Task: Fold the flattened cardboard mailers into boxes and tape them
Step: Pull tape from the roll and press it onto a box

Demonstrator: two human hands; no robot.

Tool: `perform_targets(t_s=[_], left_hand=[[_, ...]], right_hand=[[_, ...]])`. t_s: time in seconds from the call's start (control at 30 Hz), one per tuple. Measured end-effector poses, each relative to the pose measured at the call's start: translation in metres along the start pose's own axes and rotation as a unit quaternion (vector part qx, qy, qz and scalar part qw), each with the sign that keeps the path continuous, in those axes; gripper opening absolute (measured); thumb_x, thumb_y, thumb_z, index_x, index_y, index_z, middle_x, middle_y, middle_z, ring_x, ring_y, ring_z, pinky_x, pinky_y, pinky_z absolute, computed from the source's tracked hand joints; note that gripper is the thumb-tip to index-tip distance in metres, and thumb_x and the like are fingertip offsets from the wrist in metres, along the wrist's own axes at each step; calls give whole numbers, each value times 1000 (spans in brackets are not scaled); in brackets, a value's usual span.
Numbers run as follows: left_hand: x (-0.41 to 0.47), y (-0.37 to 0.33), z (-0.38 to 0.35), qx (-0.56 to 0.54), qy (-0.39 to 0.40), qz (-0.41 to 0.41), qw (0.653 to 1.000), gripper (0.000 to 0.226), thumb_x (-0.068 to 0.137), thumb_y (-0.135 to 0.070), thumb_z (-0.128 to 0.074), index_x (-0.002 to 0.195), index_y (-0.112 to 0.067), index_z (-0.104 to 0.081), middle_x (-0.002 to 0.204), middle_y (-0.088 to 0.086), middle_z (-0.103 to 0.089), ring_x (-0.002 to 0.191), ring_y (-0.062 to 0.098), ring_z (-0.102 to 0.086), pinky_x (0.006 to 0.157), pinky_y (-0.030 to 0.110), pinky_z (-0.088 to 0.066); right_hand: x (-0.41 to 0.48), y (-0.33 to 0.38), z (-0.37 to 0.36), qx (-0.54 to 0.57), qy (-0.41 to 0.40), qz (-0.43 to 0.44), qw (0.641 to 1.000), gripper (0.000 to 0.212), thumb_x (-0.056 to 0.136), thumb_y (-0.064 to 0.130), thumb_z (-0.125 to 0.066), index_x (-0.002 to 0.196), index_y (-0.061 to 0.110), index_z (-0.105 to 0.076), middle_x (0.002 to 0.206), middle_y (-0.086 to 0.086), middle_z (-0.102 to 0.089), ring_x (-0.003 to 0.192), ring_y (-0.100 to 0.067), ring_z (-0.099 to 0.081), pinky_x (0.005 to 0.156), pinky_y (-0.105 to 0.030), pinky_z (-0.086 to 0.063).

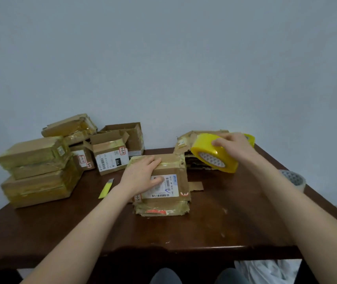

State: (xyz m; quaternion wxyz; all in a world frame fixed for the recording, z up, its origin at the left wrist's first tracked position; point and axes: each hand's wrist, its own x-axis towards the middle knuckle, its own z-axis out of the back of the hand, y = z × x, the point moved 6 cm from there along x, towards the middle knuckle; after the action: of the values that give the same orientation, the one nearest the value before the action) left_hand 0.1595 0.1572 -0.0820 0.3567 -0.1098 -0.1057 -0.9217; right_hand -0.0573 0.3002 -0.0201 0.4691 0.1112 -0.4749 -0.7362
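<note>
Box (pixel 164 198) pinned on the table (pixel 184 232) under the left hand (pixel 143 177), fingers laid flat across the label (pixel 170 186), gripping nothing. Just right of the box and lifted clear, tape roll (pixel 212 153) clutched in the right hand (pixel 233 144), fingers curled over its rim. Risk from here: box springing back open on any easing of that palm during the hunt for the tape end, not visible on the roll, possibly stuck down. Beyond the box to the right, flattened mailers (pixel 186 140) stacked behind the roll. Back-left of the box, open cartons (pixel 110 154), insides hidden from this angle; farther left, taped boxes (pixel 36 171) piled.
</note>
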Motion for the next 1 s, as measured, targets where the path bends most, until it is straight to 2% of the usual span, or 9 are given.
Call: perform_targets(t_s=[0.17, 0.23, 0.27, 0.33, 0.4, 0.43, 0.6, 0.8, 1.0], left_hand=[[-1, 2, 2, -26, 17, -7, 999, 69, 94, -50, -47, 152, -22, -21, 159, -2, -19, 145, 15, -19, 115, 30, -19], [3, 13, 5, -164, 32, 31, 985, 61, 96, -31, -48, 150, -16, -25, 156, 1, -26, 142, 16, -25, 114, 29, -22], [6, 25, 8, -303, 20, 84, 949, 54, 97, -21, -44, 148, -13, -30, 153, 2, -32, 139, 17, -31, 114, 30, -25], [8, 51, 15, -589, -31, 207, 780, 44, 97, -15, -39, 140, -8, -43, 143, 10, -48, 128, 21, -48, 110, 38, -37], [10, 68, 20, -741, -54, 265, 614, 44, 99, -34, -42, 126, -2, -53, 123, 15, -62, 108, 27, -62, 91, 40, -52], [12, 71, 24, -760, -49, 272, 588, 51, 96, -45, -44, 118, -1, -57, 111, 14, -66, 96, 27, -66, 80, 38, -55], [21, 66, 32, -688, -80, 254, 675, 22, 91, -26, -64, 78, -8, -64, 69, 3, -60, 57, 7, -59, 65, 26, -57], [12, 81, 25, -665, -178, 294, 663, 27, 99, -18, -50, 74, -7, -54, 58, 3, -55, 44, 7, -52, 43, 19, -48], [-1, 96, 10, -652, -197, 342, 648, 32, 97, -14, -52, 66, -11, -50, 55, 0, -43, 41, 7, -37, 37, 18, -28]], right_hand=[[30, 82, -25, 52, 38, 52, 997, 28, 86, 28, -62, 92, 1, -71, 88, -6, -57, 71, -15, -47, 61, -30, -36], [44, 96, -45, 37, 71, 48, 996, 35, 85, 30, -63, 96, -2, -69, 87, -7, -54, 72, -18, -45, 61, -30, -35], [50, 101, -54, 23, 88, 48, 995, 35, 84, 31, -63, 93, -3, -67, 85, -7, -52, 73, -20, -45, 61, -30, -34], [60, 107, -71, -15, 117, 56, 991, 34, 84, 33, -64, 94, 1, -68, 88, -7, -55, 74, -20, -47, 63, -31, -37], [69, 112, -85, -48, 139, 68, 987, 34, 84, 34, -64, 102, 6, -70, 98, -7, -60, 80, -20, -52, 69, -32, -42], [71, 113, -90, -59, 148, 74, 984, 34, 84, 35, -64, 105, 9, -70, 103, -7, -61, 85, -20, -54, 72, -33, -44], [76, 113, -99, -51, 182, 108, 976, 35, 85, 44, -67, 111, 22, -68, 108, 0, -61, 95, -18, -57, 77, -32, -47], [70, 58, -103, -17, 270, 89, 958, 62, 72, 30, -82, 124, 23, -49, 116, 1, -60, 104, -17, -59, 90, -36, -50], [76, 69, -111, 109, 191, 115, 969, 36, 73, 34, -80, 100, 26, -57, 106, -5, -64, 97, -22, -62, 79, -37, -51]])
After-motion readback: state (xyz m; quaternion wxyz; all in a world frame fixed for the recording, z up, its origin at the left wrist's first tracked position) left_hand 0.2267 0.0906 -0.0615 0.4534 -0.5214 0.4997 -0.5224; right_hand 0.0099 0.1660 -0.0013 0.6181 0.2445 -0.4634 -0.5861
